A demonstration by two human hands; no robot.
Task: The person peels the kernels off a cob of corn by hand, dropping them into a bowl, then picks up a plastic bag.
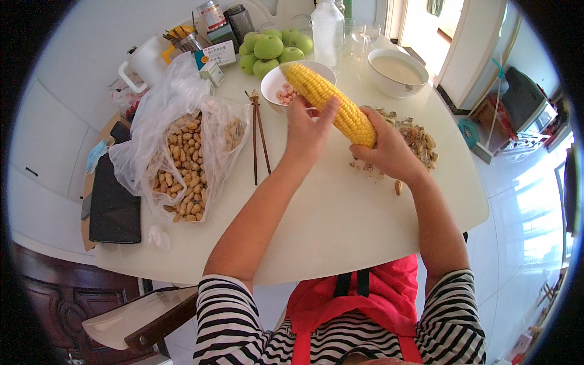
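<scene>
A husked ear of yellow corn [333, 105] is tilted above the table, its pointed tip over a white bowl [269, 82]. My right hand [388, 146] grips its thick lower end. Against its side near the middle is my left hand [312, 127], thumb raised and fingers curled; whether it holds anything in the fingers is hard to tell. Pink shelled peanuts [286, 93] lie in the bowl. Behind my right hand, a pile of empty peanut shells [422, 143] spreads over the table, with a single peanut [398, 187] nearer to me.
To the left, an open plastic bag of unshelled peanuts [187, 169] lies beside wooden chopsticks [255, 141]. Green apples [268, 46], a clear plastic bottle [327, 36] and a bowl of cloudy liquid [397, 73] stand at the back. A black case [115, 200] lies at the left edge.
</scene>
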